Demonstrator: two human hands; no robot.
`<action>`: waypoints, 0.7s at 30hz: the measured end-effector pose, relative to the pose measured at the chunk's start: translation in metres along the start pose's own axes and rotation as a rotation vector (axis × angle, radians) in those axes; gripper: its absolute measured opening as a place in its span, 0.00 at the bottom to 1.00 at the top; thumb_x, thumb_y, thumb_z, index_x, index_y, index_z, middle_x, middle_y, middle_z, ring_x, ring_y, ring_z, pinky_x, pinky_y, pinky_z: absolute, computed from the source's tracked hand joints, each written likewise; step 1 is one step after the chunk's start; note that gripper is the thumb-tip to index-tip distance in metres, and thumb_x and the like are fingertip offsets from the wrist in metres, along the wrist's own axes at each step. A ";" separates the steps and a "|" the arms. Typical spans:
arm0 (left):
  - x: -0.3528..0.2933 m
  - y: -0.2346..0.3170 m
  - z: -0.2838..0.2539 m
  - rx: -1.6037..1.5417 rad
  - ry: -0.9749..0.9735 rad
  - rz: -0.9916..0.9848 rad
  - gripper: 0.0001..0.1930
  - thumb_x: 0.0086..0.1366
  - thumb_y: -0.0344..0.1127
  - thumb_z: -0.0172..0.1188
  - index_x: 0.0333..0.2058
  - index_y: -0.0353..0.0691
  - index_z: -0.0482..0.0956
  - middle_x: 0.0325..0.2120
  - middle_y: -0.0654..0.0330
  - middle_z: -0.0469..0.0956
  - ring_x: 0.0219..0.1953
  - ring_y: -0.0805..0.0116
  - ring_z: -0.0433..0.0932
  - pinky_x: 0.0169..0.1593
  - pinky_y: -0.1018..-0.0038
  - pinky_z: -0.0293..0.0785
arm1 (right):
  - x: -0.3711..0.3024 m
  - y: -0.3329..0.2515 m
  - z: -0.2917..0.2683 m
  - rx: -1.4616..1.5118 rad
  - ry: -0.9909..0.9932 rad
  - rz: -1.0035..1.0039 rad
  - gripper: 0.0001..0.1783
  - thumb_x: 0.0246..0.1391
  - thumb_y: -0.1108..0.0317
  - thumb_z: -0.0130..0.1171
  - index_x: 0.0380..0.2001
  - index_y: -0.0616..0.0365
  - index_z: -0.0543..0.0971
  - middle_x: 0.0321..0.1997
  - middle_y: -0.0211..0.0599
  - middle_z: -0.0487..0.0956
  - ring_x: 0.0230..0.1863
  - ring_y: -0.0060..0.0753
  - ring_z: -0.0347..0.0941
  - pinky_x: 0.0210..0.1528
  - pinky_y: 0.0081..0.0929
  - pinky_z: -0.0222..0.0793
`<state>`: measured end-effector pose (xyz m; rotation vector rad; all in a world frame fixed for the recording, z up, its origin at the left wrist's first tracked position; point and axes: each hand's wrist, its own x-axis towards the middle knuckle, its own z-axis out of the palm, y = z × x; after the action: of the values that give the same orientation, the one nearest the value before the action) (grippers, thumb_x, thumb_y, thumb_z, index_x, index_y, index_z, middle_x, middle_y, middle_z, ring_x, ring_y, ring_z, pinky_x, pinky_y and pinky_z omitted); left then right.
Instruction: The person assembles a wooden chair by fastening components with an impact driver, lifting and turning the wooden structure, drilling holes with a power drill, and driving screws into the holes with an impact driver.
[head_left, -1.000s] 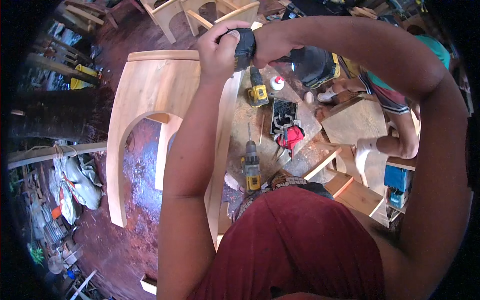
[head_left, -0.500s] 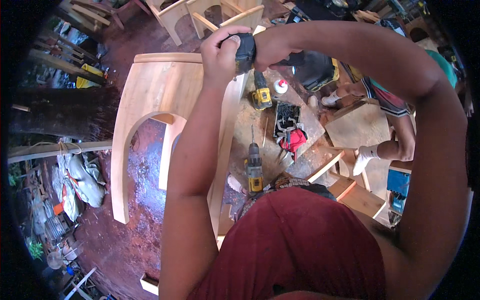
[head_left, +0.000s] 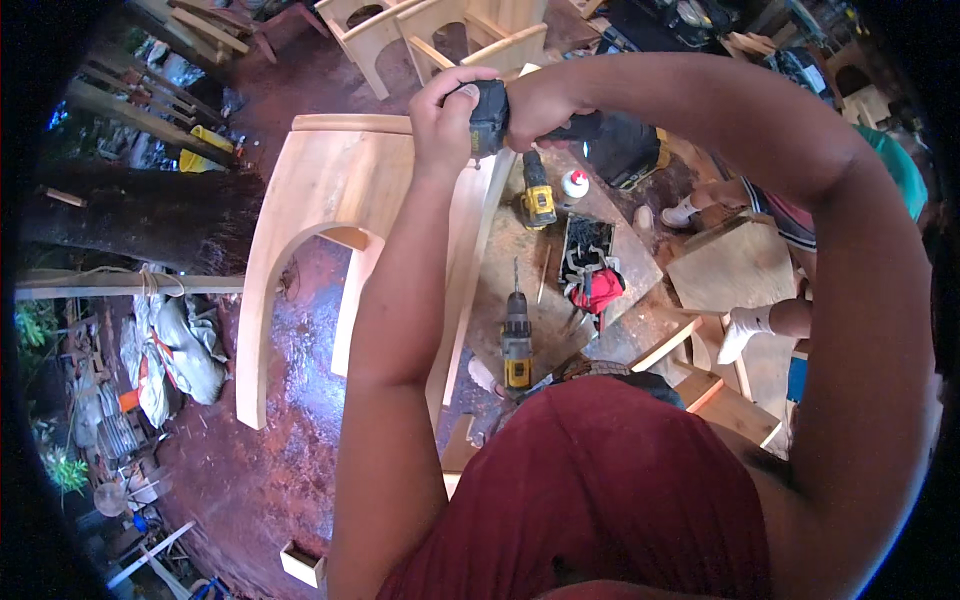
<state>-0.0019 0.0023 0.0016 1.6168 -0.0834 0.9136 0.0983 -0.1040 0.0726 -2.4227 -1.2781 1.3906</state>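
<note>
Both my hands are closed on a dark cordless drill (head_left: pixel 489 120), held sideways above the top end of a pale wooden furniture piece (head_left: pixel 340 180) with an arched cut-out. My left hand (head_left: pixel 446 118) wraps the black block at the drill's left end. Around its middle closes my right hand (head_left: pixel 545 108), whose fingers hide much of the handle. The drill's tip and what it touches cannot be made out. Below, on a work board, lie a yellow-and-black drill (head_left: pixel 537 200) and another drill (head_left: pixel 516 345) with a long bit pointing away from me.
A white bottle with a red cap (head_left: pixel 575 184) and an open box of dark screws (head_left: pixel 588 240) with clamps and red cloth are on the board. More wooden pieces (head_left: pixel 440 40) stand at the back. Another person's legs (head_left: pixel 745 330) are at the right.
The whole scene has slid slightly right in the view. Both hands keep their hold on the drill, at nearly the same spot above the wooden piece.
</note>
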 end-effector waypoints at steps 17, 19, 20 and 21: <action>0.001 0.000 0.000 0.076 -0.103 -0.132 0.20 0.60 0.38 0.44 0.43 0.30 0.77 0.41 0.53 0.78 0.47 0.66 0.74 0.54 0.72 0.65 | 0.000 0.006 -0.008 0.013 -0.067 -0.062 0.05 0.38 0.72 0.60 0.21 0.61 0.74 0.20 0.37 0.72 0.19 0.31 0.70 0.22 0.30 0.69; -0.023 -0.007 -0.003 -0.359 0.131 -0.255 0.29 0.68 0.53 0.39 0.52 0.31 0.69 0.49 0.52 0.73 0.54 0.63 0.70 0.59 0.69 0.61 | -0.009 -0.001 -0.007 0.007 -0.043 -0.114 0.06 0.42 0.70 0.61 0.23 0.61 0.75 0.18 0.34 0.72 0.17 0.27 0.70 0.20 0.27 0.70; -0.035 -0.024 -0.028 -0.299 0.029 -0.196 0.37 0.68 0.63 0.36 0.59 0.33 0.61 0.55 0.52 0.67 0.59 0.61 0.64 0.63 0.66 0.55 | -0.024 -0.012 -0.007 0.037 -0.003 -0.134 0.08 0.43 0.68 0.62 0.23 0.61 0.76 0.19 0.34 0.74 0.18 0.26 0.71 0.20 0.27 0.70; -0.046 -0.038 -0.043 -0.292 0.038 -0.185 0.37 0.68 0.63 0.36 0.59 0.33 0.61 0.55 0.52 0.67 0.59 0.61 0.64 0.63 0.66 0.55 | -0.040 -0.018 -0.014 0.024 -0.001 -0.142 0.08 0.43 0.68 0.62 0.23 0.61 0.76 0.19 0.34 0.74 0.18 0.26 0.71 0.20 0.27 0.70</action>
<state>-0.0355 0.0306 -0.0575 1.3123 -0.0378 0.7507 0.0873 -0.1155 0.1161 -2.2662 -1.3947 1.3617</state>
